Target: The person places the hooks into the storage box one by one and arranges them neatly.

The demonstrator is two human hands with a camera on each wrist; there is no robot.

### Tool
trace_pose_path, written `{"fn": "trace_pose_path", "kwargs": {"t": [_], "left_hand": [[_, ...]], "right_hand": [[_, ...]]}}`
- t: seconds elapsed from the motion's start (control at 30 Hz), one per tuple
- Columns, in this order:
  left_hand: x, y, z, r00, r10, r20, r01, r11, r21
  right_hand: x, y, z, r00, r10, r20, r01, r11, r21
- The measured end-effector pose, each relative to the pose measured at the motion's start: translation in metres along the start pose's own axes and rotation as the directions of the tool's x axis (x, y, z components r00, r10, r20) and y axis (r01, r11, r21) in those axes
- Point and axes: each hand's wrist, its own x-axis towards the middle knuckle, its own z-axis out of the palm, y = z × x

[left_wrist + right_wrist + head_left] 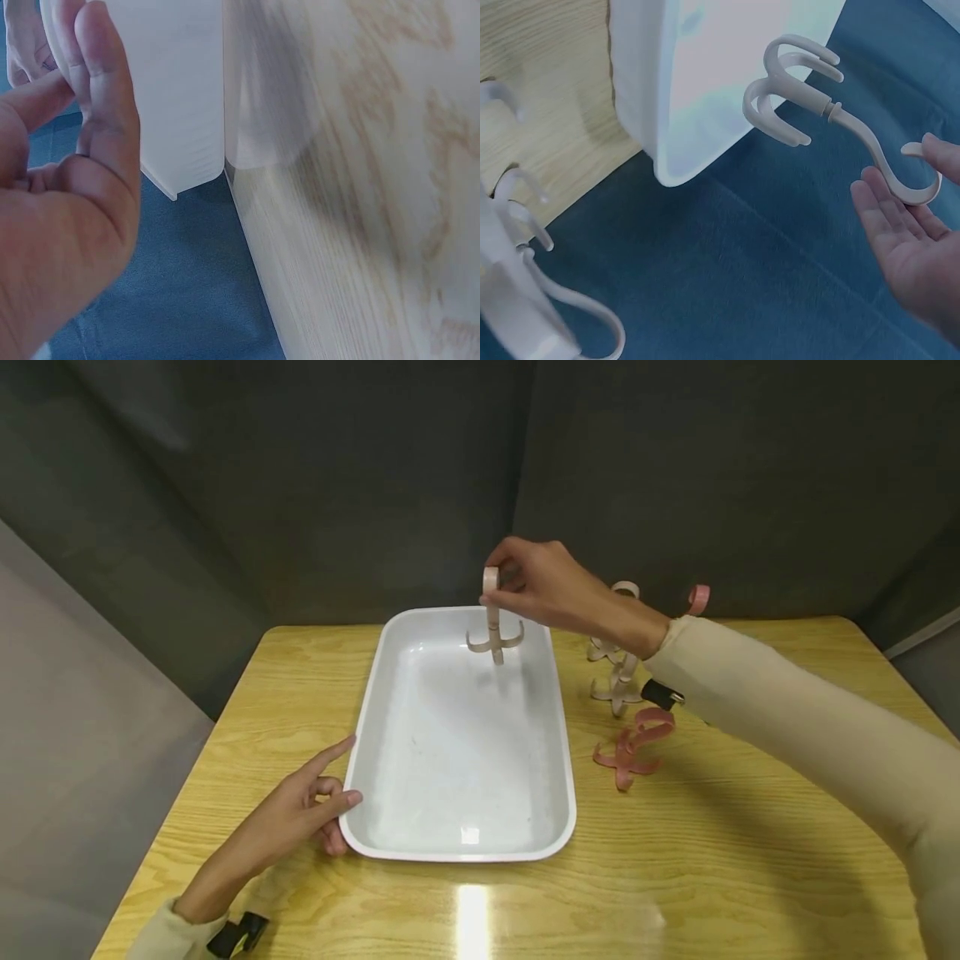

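My right hand (543,581) pinches a beige multi-prong hanging hook (493,631) by its curved top. The hook hangs with its prongs downward over the far right part of a white tray (457,855), apart from the tray's floor. In the right wrist view, the thumb and fingers of the right hand (922,232) meet at the hook's curved end (877,154). At the tray's near left corner, my left hand (300,810) grips the rim, thumb over the edge and index finger stretched along the side. The left wrist view shows this hand (82,187) against the tray wall (180,90).
To the tray's right stand two pale hooks, the nearer one (618,692) in front, plus a pink hook (624,760). Another pink hook (699,600) is mostly hidden behind the right sleeve (787,702). Dark curtain (375,485) hangs behind the wooden table (675,877).
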Motion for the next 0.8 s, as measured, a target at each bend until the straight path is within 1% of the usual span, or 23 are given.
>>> {"fn": "trace_pose_path", "kwargs": {"t": [0.17, 0.27, 0.4, 0.5, 0.7, 0.8], "left_hand": [[0.000, 0.000, 0.000, 1.000, -0.002, -0.001, 0.002, 1.000, -0.003], [0.001, 0.000, 0.000, 1.000, 0.003, -0.002, -0.003, 1.000, 0.001], [0.004, 0.000, 0.001, 1.000, 0.004, -0.006, -0.004, 1.000, -0.003], [0.005, 0.000, 0.002, 1.000, -0.005, -0.009, 0.005, 1.000, -0.010], [0.007, 0.001, 0.004, 1.000, -0.021, -0.017, 0.021, 1.000, -0.009], [0.007, 0.001, 0.005, 1.000, -0.019, -0.016, 0.019, 1.000, -0.007]], "right_hand": [[0.013, -0.005, 0.015, 1.000, 0.006, 0.028, -0.007, 1.000, 0.022], [0.021, -0.008, 0.026, 0.999, 0.012, 0.041, -0.013, 1.000, 0.018], [0.031, -0.013, 0.041, 0.997, 0.033, 0.064, -0.033, 0.999, 0.001], [0.037, -0.016, 0.051, 0.995, 0.051, 0.081, -0.052, 0.999, 0.011], [0.044, -0.018, 0.067, 0.995, 0.064, 0.073, -0.068, 0.997, 0.048], [0.046, -0.017, 0.071, 0.994, 0.084, 0.076, -0.089, 0.994, 0.056]]}}
